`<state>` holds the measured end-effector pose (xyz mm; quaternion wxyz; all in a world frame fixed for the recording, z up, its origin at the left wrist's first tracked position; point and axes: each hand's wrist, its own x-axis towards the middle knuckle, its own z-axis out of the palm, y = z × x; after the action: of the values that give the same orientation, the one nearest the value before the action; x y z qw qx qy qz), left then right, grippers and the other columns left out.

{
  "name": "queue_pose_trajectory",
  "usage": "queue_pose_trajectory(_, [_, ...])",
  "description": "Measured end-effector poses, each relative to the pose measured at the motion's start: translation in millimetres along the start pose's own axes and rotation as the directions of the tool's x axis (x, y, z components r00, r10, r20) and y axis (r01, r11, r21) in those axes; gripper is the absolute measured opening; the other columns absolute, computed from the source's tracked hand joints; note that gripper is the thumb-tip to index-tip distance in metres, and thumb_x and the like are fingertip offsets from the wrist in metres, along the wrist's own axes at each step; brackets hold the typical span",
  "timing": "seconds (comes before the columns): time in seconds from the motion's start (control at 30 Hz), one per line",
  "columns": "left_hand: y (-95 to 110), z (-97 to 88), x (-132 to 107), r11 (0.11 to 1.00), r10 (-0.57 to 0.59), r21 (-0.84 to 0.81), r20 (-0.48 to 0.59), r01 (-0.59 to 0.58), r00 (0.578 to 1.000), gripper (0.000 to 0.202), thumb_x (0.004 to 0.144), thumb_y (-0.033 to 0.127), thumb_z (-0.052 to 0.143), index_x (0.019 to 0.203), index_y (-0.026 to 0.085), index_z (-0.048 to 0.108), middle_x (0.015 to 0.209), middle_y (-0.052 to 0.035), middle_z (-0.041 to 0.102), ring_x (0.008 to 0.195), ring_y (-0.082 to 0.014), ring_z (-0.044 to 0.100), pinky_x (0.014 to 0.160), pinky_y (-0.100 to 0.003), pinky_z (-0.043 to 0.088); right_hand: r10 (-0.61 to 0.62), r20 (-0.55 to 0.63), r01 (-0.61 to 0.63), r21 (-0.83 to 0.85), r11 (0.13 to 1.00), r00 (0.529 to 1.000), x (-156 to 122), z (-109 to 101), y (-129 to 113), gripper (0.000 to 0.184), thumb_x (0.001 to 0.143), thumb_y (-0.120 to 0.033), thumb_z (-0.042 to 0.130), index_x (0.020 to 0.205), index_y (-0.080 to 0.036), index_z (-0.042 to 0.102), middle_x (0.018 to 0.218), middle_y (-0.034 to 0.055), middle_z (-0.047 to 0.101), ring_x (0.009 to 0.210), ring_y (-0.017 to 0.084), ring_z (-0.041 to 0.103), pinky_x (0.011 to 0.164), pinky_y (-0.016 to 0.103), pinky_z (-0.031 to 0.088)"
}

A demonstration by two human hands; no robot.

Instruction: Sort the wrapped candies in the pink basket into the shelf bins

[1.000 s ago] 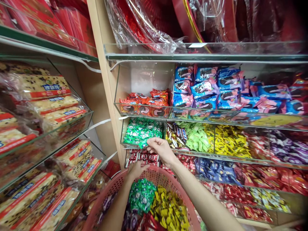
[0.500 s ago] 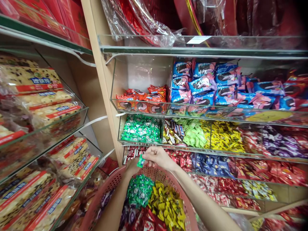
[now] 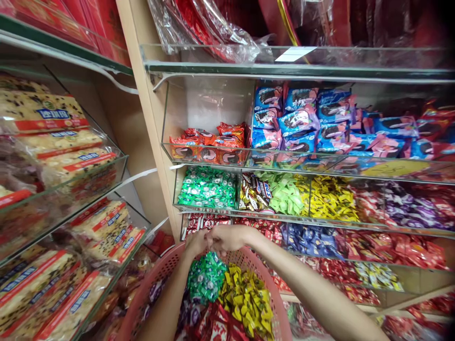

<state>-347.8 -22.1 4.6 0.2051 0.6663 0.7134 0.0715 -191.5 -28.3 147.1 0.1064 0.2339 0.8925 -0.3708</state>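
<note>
My left hand [image 3: 196,243] and my right hand [image 3: 229,238] meet over the far rim of a pink plastic basket [image 3: 165,263]. Their fingers are curled and pressed together, and whatever lies between them is hidden. Just below the fingertips, inside the basket, is a heap of green-wrapped candies [image 3: 207,279]. Beside it on the right lie yellow-wrapped candies [image 3: 249,303]. Red packets [image 3: 220,324] fill the near part, and purple-wrapped candies [image 3: 154,293] show at the left, partly behind my left forearm.
Ahead, a glass-fronted shelf holds green candies [image 3: 208,187], yellow candies [image 3: 332,196] and blue packets [image 3: 309,241]. Above them are blue cookie packs [image 3: 298,121] and orange packs [image 3: 208,142]. Wrapped pastry bars [image 3: 88,289] stack on the left shelves, beside a wooden upright [image 3: 151,128].
The green candy that showed between my fingers is now out of sight. My right hand has turned and dropped slightly, its fingers now pointing down and closer against my left hand.
</note>
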Motion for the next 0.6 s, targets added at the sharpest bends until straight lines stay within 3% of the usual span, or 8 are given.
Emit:
queue_pose_trajectory(0.07, [0, -0.8, -2, 0.999, 0.027, 0.039, -0.058, -0.025, 0.998, 0.031, 0.079, 0.043, 0.045, 0.097, 0.024, 0.062, 0.099, -0.0047, 0.068, 0.098, -0.0243, 0.059, 0.077, -0.028, 0.04, 0.093, 0.099, -0.093, -0.003, 0.996, 0.991, 10, 15, 11, 0.026, 0.07, 0.005, 0.042, 0.083, -0.009, 0.06, 0.058, -0.0019, 0.06, 0.052, 0.008, 0.057, 0.05, 0.017, 0.043])
queue_pose_trajectory(0.13, [0, -0.3, -2, 0.996, 0.049, 0.073, -0.091, -0.042, 0.995, 0.029, 0.08, 0.043, 0.045, 0.093, 0.023, 0.062, 0.095, -0.0049, 0.069, 0.092, -0.0231, 0.061, 0.074, -0.027, 0.04, 0.155, 0.093, -0.151, -0.05, 0.987, 0.984, 18, 26, 19, 0.025, 0.072, 0.003, 0.045, 0.087, -0.01, 0.061, 0.063, -0.0006, 0.063, 0.054, 0.009, 0.058, 0.05, 0.016, 0.042])
queue_pose_trajectory(0.23, [-3, 2.8, 1, 0.997, 0.048, 0.066, -0.095, -0.042, 0.994, 0.03, 0.081, 0.043, 0.044, 0.096, 0.025, 0.062, 0.097, -0.0045, 0.068, 0.092, -0.022, 0.061, 0.074, -0.027, 0.04, 0.152, -0.092, -0.166, -0.172, 0.971, 0.984, 21, 24, 23, 0.018, 0.072, -0.005, 0.054, 0.085, -0.012, 0.064, 0.072, 0.0017, 0.066, 0.061, 0.011, 0.058, 0.052, 0.017, 0.039])
queue_pose_trajectory(0.33, [-6, 7.0, 6, 0.999, 0.022, 0.049, -0.088, -0.018, 0.996, 0.039, 0.08, 0.051, 0.043, 0.101, 0.025, 0.062, 0.103, -0.0049, 0.067, 0.096, -0.0233, 0.06, 0.075, -0.028, 0.04, -0.025, -0.254, -0.03, -0.209, 0.978, 0.967, 16, 2, 15, 0.013, 0.072, -0.009, 0.056, 0.08, -0.013, 0.066, 0.073, 0.0011, 0.065, 0.065, 0.011, 0.056, 0.056, 0.018, 0.038])
queue_pose_trajectory(0.43, [-7, 10.0, 8, 1.0, 0.021, 0.025, -0.126, -0.018, 0.992, 0.052, 0.077, 0.065, 0.037, 0.099, 0.024, 0.062, 0.101, -0.005, 0.068, 0.095, -0.0241, 0.06, 0.074, -0.028, 0.04, -0.151, -0.497, 0.003, -0.286, 0.958, 0.854, 13, -28, 2, 0.017, 0.077, -0.01, 0.049, 0.079, -0.015, 0.065, 0.073, 0.0009, 0.064, 0.068, 0.011, 0.056, 0.063, 0.019, 0.038])
queue_pose_trajectory(0.53, [-7, 10.8, 7, 0.999, 0.041, 0.039, -0.15, -0.036, 0.988, 0.056, 0.077, 0.068, 0.032, 0.091, 0.023, 0.063, 0.094, -0.0047, 0.069, 0.091, -0.0232, 0.061, 0.071, -0.026, 0.039, -0.111, -0.691, -0.223, -0.376, 0.9, 0.714, 21, -50, -4, 0.022, 0.082, -0.012, 0.044, 0.089, -0.018, 0.063, 0.087, 0.0058, 0.064, 0.08, 0.016, 0.057, 0.067, 0.023, 0.038])
queue_pose_trajectory(0.6, [-6, 10.4, 6, 0.998, 0.043, 0.06, -0.15, -0.035, 0.988, 0.057, 0.078, 0.068, 0.03, 0.09, 0.023, 0.062, 0.091, -0.0052, 0.069, 0.089, -0.0224, 0.062, 0.07, -0.026, 0.039, -0.07, -0.72, -0.351, -0.418, 0.838, 0.691, 30, -59, -2, 0.025, 0.082, -0.01, 0.042, 0.095, -0.018, 0.062, 0.096, 0.0091, 0.061, 0.089, 0.019, 0.056, 0.069, 0.025, 0.039])
